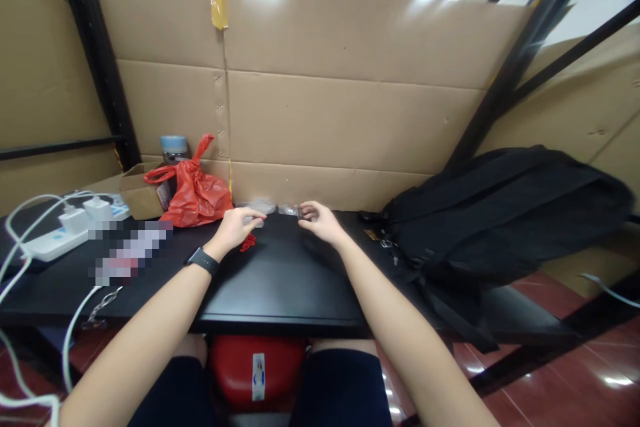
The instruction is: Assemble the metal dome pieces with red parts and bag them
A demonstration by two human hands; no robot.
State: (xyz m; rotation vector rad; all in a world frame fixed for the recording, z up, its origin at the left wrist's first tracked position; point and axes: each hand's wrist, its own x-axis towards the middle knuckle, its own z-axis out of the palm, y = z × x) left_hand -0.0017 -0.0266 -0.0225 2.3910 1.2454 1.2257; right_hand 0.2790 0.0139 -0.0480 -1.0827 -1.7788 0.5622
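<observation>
Over the back middle of the black table (280, 280), my left hand (240, 227) has its thumb and fingers pressed together; what they hold, if anything, is too small to tell. Just below its fingertips lies a small red beaded or braided item (248, 242). My right hand (320, 221) is curled, with a small dark or clear thing between thumb and fingers that I cannot make out. Clear crumpled plastic (263, 205) lies behind my left hand, and another clear piece (288, 210) is beside my right fingertips.
A red plastic bag (197, 197), an open cardboard box (141, 193) and a blue-lidded jar (174, 145) stand at the back left. A power strip (55, 240) with white cables is at the far left. A black backpack (500, 213) fills the right side. Cardboard (325, 113) walls the back.
</observation>
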